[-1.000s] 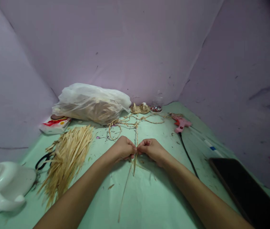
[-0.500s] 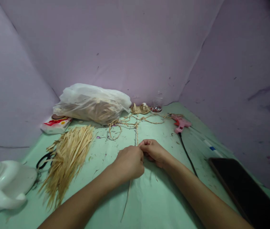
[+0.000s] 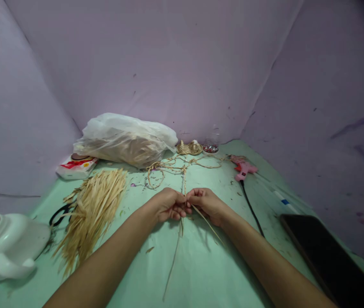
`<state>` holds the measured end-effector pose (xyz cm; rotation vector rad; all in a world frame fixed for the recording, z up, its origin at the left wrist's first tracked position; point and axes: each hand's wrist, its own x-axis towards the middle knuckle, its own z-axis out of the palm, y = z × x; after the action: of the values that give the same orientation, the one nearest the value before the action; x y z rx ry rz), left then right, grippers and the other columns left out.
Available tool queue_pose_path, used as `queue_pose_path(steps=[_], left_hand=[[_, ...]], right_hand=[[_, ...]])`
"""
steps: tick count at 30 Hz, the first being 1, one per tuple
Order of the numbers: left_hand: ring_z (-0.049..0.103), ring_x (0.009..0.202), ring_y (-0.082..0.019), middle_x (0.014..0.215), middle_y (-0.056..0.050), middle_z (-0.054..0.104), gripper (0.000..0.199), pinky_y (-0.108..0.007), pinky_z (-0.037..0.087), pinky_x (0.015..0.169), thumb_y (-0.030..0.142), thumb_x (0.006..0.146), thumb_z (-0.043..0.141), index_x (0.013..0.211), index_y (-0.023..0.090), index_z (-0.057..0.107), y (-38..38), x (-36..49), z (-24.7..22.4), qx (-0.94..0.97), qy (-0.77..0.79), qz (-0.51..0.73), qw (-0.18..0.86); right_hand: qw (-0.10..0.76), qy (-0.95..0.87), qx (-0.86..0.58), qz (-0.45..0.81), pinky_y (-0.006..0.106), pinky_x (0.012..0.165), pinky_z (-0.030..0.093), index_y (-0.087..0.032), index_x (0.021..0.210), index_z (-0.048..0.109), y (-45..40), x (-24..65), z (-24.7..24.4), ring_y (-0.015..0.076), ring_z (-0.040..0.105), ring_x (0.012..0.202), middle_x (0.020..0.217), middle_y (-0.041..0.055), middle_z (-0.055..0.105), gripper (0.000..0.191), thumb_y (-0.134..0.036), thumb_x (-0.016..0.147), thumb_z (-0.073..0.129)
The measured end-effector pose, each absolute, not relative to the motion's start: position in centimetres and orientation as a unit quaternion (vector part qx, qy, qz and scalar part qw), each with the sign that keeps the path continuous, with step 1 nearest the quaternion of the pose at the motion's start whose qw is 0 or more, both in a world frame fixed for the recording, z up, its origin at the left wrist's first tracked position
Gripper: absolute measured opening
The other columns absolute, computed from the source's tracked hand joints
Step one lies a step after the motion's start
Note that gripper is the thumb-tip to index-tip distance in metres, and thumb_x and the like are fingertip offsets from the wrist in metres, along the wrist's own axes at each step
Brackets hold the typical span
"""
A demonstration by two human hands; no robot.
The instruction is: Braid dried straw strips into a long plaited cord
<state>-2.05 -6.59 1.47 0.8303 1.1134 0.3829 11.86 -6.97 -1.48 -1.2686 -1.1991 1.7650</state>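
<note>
A thin tan braided cord (image 3: 184, 182) runs from a looped tangle of cord (image 3: 169, 164) down to my hands, at the centre of the green tabletop. My left hand (image 3: 170, 204) pinches the cord's lower end from the left, its fingers curled. Close against it, my right hand (image 3: 206, 204) also pinches the fibres, thumb and index finger together. One loose strand (image 3: 208, 224) slants down to the right beneath my right hand. Another strand (image 3: 173, 263) hangs toward the front edge. Parts of the fibres are hidden by my fingers.
Dry fibre strips (image 3: 92, 214) lie at left, over black-handled scissors (image 3: 60, 214). Nearby are a white pot-like object (image 3: 11, 248), a red-and-white packet (image 3: 76, 168) and a plastic bag (image 3: 127, 141). Woven pieces (image 3: 189, 148) sit behind. A pink glue gun (image 3: 245, 169) and black phone (image 3: 326, 256) are at right.
My left hand has turned and shifted slightly left and up, now showing its curled fingers. A loose strand now shows slanting below my right hand, which has hardly moved.
</note>
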Motion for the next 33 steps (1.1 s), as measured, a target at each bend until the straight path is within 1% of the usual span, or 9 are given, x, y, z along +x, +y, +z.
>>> queue_pose_path(steps=[5, 10, 15, 19, 21, 29, 33], left_hand=[[0.045, 0.035, -0.005, 0.05, 0.0, 0.05, 0.017, -0.014, 0.032, 0.032, 0.011, 0.074, 0.041, 0.065, 0.007, 0.056, -6.2, -2.7, 1.0, 0.389, 0.485, 0.18, 0.762], [0.045, 0.036, -0.005, 0.048, 0.0, 0.05, 0.012, -0.014, 0.033, 0.032, 0.01, 0.071, 0.048, 0.065, 0.006, 0.057, -6.2, -2.6, 0.8, 0.405, 0.498, 0.197, 0.741], [0.045, 0.035, -0.005, 0.048, 0.001, 0.05, 0.012, -0.014, 0.031, 0.031, 0.012, 0.071, 0.05, 0.067, 0.007, 0.059, -6.2, -2.6, 0.7, 0.398, 0.5, 0.194, 0.744], [0.043, 0.033, -0.005, 0.046, 0.001, 0.049, 0.012, -0.015, 0.028, 0.03, 0.012, 0.07, 0.051, 0.061, 0.008, 0.058, -6.1, -2.5, 0.6, 0.407, 0.507, 0.203, 0.732], [0.042, 0.033, -0.005, 0.045, 0.001, 0.048, 0.012, -0.015, 0.027, 0.029, 0.012, 0.069, 0.052, 0.059, 0.008, 0.057, -6.1, -2.5, 0.5, 0.415, 0.51, 0.212, 0.723], [0.041, 0.033, -0.005, 0.047, 0.001, 0.048, 0.011, -0.015, 0.026, 0.03, 0.017, 0.068, 0.055, 0.065, 0.008, 0.059, -6.4, -2.4, 0.2, 0.432, 0.507, 0.224, 0.712], [0.04, 0.034, -0.005, 0.047, 0.001, 0.048, 0.013, -0.015, 0.026, 0.03, 0.021, 0.067, 0.057, 0.065, 0.008, 0.059, -6.5, -2.3, 0.2, 0.438, 0.506, 0.225, 0.709]], right_hand=[[0.31, -0.468, -0.489, 0.667, 0.017, 0.033, 0.013, -0.014, 0.063, 0.052, -6.9, 12.3, -1.2, 0.0018, 0.031, 0.033, 0.051, -0.0037, 0.054, 0.01, -0.022, 0.061, 0.058], [0.308, -0.464, -0.478, 0.679, 0.017, 0.033, 0.015, -0.013, 0.061, 0.052, -7.0, 12.6, -0.7, 0.0019, 0.033, 0.034, 0.05, -0.0028, 0.055, 0.01, -0.02, 0.061, 0.058], [0.31, -0.452, -0.471, 0.691, 0.017, 0.034, 0.017, -0.014, 0.061, 0.051, -7.0, 12.6, -0.5, 0.0024, 0.036, 0.035, 0.051, -0.0031, 0.055, 0.012, -0.022, 0.06, 0.06], [0.31, -0.457, -0.467, 0.691, 0.018, 0.033, 0.015, -0.014, 0.059, 0.051, -6.9, 12.7, -0.7, 0.0019, 0.032, 0.033, 0.045, -0.0053, 0.049, 0.014, -0.023, 0.059, 0.062], [0.312, -0.462, -0.464, 0.688, 0.018, 0.033, 0.014, -0.014, 0.058, 0.052, -6.9, 12.7, -0.7, 0.0018, 0.032, 0.033, 0.045, -0.0052, 0.049, 0.014, -0.023, 0.06, 0.062], [0.321, -0.472, -0.466, 0.676, 0.018, 0.034, 0.012, -0.013, 0.058, 0.051, -7.0, 12.8, -0.3, 0.0005, 0.025, 0.032, 0.04, -0.0076, 0.044, 0.014, -0.022, 0.062, 0.062], [0.321, -0.472, -0.457, 0.682, 0.018, 0.034, 0.013, -0.013, 0.06, 0.052, -6.9, 12.9, -0.5, 0.0008, 0.028, 0.033, 0.043, -0.0063, 0.047, 0.013, -0.022, 0.062, 0.06]])
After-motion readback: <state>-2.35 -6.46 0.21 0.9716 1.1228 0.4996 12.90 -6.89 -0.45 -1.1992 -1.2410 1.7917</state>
